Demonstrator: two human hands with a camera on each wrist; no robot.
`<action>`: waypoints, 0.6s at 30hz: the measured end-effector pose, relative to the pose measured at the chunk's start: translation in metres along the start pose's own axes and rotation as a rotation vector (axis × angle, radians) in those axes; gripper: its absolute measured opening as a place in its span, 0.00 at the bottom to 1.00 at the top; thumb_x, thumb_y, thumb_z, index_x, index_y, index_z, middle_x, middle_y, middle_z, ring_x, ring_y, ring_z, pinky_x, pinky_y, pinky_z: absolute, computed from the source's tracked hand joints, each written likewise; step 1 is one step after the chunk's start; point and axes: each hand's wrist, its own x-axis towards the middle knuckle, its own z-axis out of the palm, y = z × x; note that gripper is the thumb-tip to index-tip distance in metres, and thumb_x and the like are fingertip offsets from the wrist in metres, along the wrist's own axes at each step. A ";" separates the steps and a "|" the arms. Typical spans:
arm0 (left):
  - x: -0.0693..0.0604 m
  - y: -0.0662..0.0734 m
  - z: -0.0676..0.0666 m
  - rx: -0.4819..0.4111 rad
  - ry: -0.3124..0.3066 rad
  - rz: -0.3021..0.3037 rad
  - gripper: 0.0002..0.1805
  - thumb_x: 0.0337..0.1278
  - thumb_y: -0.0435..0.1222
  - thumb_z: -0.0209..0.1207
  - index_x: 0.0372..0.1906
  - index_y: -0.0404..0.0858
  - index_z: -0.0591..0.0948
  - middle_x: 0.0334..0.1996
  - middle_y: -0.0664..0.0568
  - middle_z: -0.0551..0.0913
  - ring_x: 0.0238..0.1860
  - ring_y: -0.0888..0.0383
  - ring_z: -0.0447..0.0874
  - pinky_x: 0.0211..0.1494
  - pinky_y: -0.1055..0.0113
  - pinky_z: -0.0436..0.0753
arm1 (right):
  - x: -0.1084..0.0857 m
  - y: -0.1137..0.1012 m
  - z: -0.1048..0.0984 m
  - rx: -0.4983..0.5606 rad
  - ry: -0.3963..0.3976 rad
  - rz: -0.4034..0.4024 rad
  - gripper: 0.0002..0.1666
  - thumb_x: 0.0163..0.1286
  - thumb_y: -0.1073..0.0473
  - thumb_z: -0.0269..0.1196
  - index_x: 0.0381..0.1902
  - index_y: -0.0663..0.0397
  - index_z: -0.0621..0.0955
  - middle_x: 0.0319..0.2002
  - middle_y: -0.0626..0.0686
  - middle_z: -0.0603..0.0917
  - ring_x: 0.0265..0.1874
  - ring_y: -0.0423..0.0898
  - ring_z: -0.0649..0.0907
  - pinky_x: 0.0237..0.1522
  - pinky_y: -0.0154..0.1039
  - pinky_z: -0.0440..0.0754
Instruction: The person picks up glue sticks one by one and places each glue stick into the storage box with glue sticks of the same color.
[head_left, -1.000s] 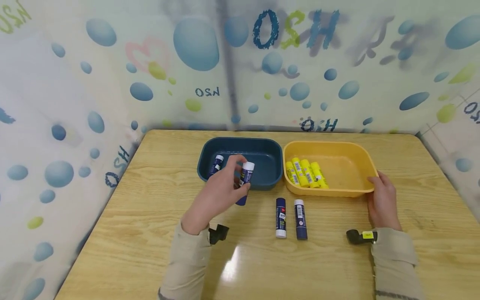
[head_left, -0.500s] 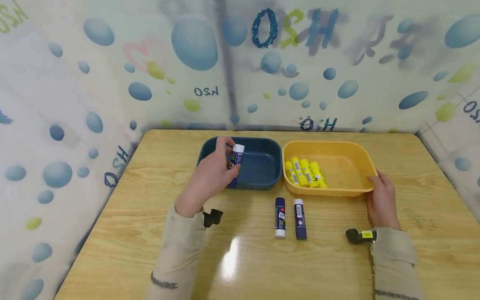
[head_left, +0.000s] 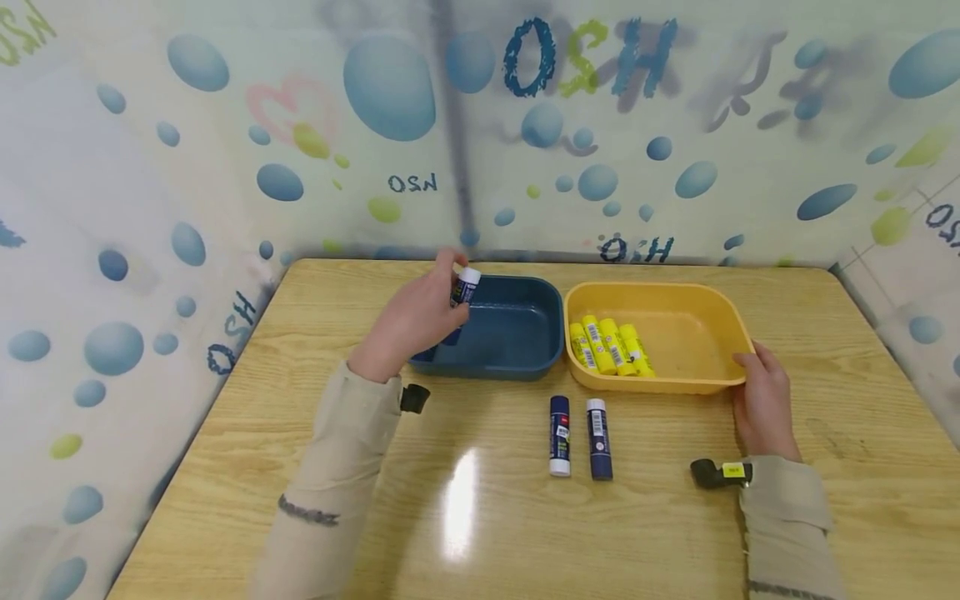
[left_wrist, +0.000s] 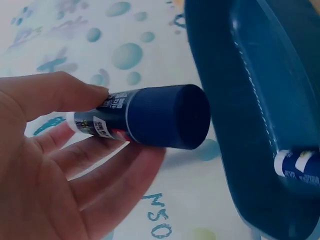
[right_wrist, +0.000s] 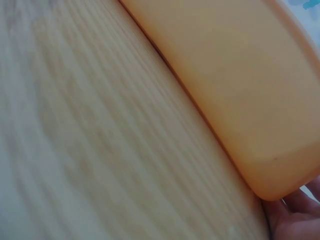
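Between thumb and fingers the left hand (head_left: 416,321) pinches a dark blue glue stick (head_left: 467,286) with a white end, over the left part of the blue bin (head_left: 517,367). In the left wrist view, the glue stick (left_wrist: 160,115) lies across the fingers of the left hand (left_wrist: 65,150), outside the bin's wall (left_wrist: 215,125); another blue stick (left_wrist: 300,164) lies inside. The right hand (head_left: 767,404) grips the right front corner of the yellow bin (head_left: 690,333). In the right wrist view, fingers of the right hand (right_wrist: 295,220) touch that bin's corner (right_wrist: 270,180).
Several yellow glue sticks (head_left: 611,346) lie in the left part of the yellow bin. Two blue glue sticks, one (head_left: 560,436) beside the other (head_left: 599,439), lie on the wooden table (head_left: 525,542) in front of the bins. A patterned wall covering (head_left: 495,167) stands behind the table.
The left hand has moved away from the body and to the left with its glue stick, from the blue bin's front edge to over the bin. The right hand has stayed at the yellow bin.
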 end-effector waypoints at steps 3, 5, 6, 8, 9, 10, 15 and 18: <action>0.006 -0.002 -0.002 0.048 0.001 -0.005 0.23 0.57 0.36 0.51 0.55 0.44 0.56 0.28 0.49 0.76 0.13 0.55 0.69 0.16 0.65 0.67 | 0.001 0.000 0.001 -0.001 0.002 -0.003 0.33 0.68 0.58 0.50 0.68 0.52 0.54 0.66 0.49 0.52 0.63 0.40 0.56 0.61 0.30 0.56; 0.012 -0.006 -0.002 0.063 -0.001 -0.013 0.22 0.57 0.36 0.51 0.54 0.44 0.57 0.20 0.49 0.75 0.12 0.54 0.67 0.15 0.65 0.66 | 0.001 0.000 0.001 0.008 0.003 -0.006 0.33 0.68 0.59 0.50 0.68 0.53 0.54 0.66 0.49 0.52 0.63 0.40 0.56 0.61 0.30 0.56; 0.015 -0.008 -0.002 0.066 -0.007 -0.020 0.21 0.57 0.36 0.51 0.53 0.45 0.57 0.19 0.49 0.74 0.12 0.54 0.67 0.15 0.65 0.65 | 0.001 0.000 0.001 0.012 0.004 -0.007 0.33 0.68 0.59 0.50 0.68 0.53 0.54 0.66 0.49 0.53 0.63 0.41 0.56 0.61 0.30 0.56; 0.022 -0.013 -0.001 0.076 -0.033 -0.034 0.21 0.56 0.35 0.52 0.52 0.44 0.57 0.18 0.48 0.74 0.13 0.54 0.68 0.16 0.65 0.66 | 0.001 0.000 0.000 0.015 0.002 -0.008 0.33 0.68 0.59 0.50 0.68 0.53 0.54 0.65 0.49 0.54 0.62 0.41 0.56 0.62 0.31 0.56; 0.026 -0.015 0.000 0.078 -0.057 -0.044 0.21 0.56 0.34 0.52 0.52 0.44 0.57 0.19 0.48 0.74 0.14 0.54 0.69 0.17 0.65 0.67 | 0.001 0.001 0.000 0.023 0.002 -0.009 0.33 0.68 0.60 0.50 0.68 0.54 0.54 0.65 0.49 0.54 0.62 0.41 0.56 0.62 0.31 0.55; 0.031 -0.017 0.000 0.085 -0.088 -0.052 0.22 0.56 0.34 0.52 0.53 0.44 0.57 0.19 0.47 0.74 0.14 0.54 0.69 0.18 0.65 0.67 | 0.001 0.001 -0.001 0.033 0.002 -0.010 0.33 0.68 0.60 0.50 0.68 0.54 0.54 0.64 0.50 0.54 0.62 0.41 0.56 0.62 0.31 0.55; 0.054 -0.029 -0.003 0.112 -0.253 -0.082 0.27 0.56 0.35 0.54 0.60 0.44 0.60 0.38 0.45 0.77 0.28 0.54 0.74 0.33 0.62 0.74 | 0.001 0.001 -0.001 0.047 0.009 -0.020 0.32 0.67 0.61 0.50 0.67 0.57 0.55 0.62 0.49 0.57 0.61 0.42 0.58 0.60 0.29 0.59; 0.064 -0.032 -0.005 0.123 -0.357 -0.094 0.26 0.56 0.36 0.55 0.60 0.44 0.65 0.48 0.47 0.73 0.35 0.54 0.76 0.42 0.60 0.75 | 0.001 0.001 -0.001 0.046 0.011 -0.022 0.32 0.67 0.61 0.51 0.67 0.58 0.55 0.62 0.49 0.58 0.60 0.42 0.60 0.58 0.28 0.61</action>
